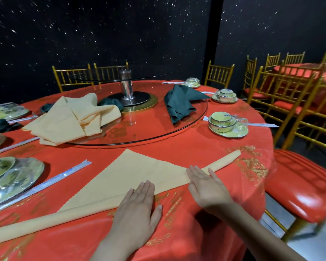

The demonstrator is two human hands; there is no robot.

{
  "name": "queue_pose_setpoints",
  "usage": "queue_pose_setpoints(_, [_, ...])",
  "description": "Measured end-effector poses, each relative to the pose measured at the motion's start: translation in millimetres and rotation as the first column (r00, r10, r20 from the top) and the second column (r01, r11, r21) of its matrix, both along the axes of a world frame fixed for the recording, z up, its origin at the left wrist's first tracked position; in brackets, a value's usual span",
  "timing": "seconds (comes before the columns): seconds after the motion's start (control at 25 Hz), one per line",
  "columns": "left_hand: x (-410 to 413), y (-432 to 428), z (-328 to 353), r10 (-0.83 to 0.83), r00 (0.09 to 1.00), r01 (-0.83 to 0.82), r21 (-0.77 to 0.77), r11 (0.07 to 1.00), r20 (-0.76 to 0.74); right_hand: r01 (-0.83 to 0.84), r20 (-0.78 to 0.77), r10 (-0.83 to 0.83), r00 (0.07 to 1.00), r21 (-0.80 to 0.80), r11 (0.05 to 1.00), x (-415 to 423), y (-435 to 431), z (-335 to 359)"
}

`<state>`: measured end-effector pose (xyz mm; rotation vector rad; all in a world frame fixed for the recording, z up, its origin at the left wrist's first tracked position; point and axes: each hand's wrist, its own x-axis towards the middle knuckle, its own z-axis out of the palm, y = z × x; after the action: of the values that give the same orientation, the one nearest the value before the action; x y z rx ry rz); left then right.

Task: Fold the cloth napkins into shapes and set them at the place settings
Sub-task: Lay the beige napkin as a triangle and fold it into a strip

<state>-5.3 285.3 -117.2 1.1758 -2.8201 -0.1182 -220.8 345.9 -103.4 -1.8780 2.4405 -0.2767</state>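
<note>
Yellow napkin [132, 176], a single cloth, lies flat on the red-covered tabletop [196, 149] in the lower centre of the frame; it is folded to a triangle whose point aims toward the middle of the frame, and its long near edge is rolled into a narrow tube running from the lower left edge up toward the right; the left hand [137, 210] lies palm down across that roll, its fingers [145, 191] straight and close together, gripping nothing; the right hand [205, 187], just to its right, also rests palm down on the roll, fingers [195, 173] straight and slightly apart, none curled round the cloth; above the triangle sits a round glass turntable [177, 132] with a metal post [127, 87] at its centre; a loose heap of yellow cloths [70, 119] lies over the turntable's left rim, and a dark green napkin [179, 104] lies crumpled on its right side; at centre right a stack of bowls [222, 121] stands on a plate near the tabletop's edge; left of the triangle lie wrapped chopsticks [51, 178], beside a plastic-wrapped plate [26, 172] in the lower left; gold chairs [219, 74] stand along the far side, and a chair's glossy red seat [305, 187] shows at the right edge.
</note>
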Motion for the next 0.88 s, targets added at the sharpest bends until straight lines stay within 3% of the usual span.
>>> queue_pose_setpoints(0.28, [0,-2,6,0.003,1.000,-0.002,0.041,0.999,-0.015,0.226,-0.040,-0.224,0.974,0.079,0.971,-42,8,-1])
queue_pose_setpoints(0.36, [0,-3,5,-0.037,0.995,0.033,-0.045,0.998,-0.090,0.275,-0.028,-0.273,0.962,0.080,0.958,-54,9,0])
queue_pose_setpoints(0.64, [-2,-2,14,-0.026,0.999,0.025,-0.020,0.999,-0.029,0.402,-0.001,-0.403,0.915,0.058,0.914,-79,13,-1])
queue_pose_setpoints(0.8, [-2,-1,14,-0.042,0.999,0.042,-0.013,0.999,-0.017,0.388,0.008,-0.388,0.922,0.022,0.922,-66,14,5])
queue_pose_setpoints(0.88, [-3,-1,15,-0.045,0.999,0.044,-0.019,0.999,-0.018,0.262,-0.045,-0.264,0.963,-0.050,0.964,-37,11,12])
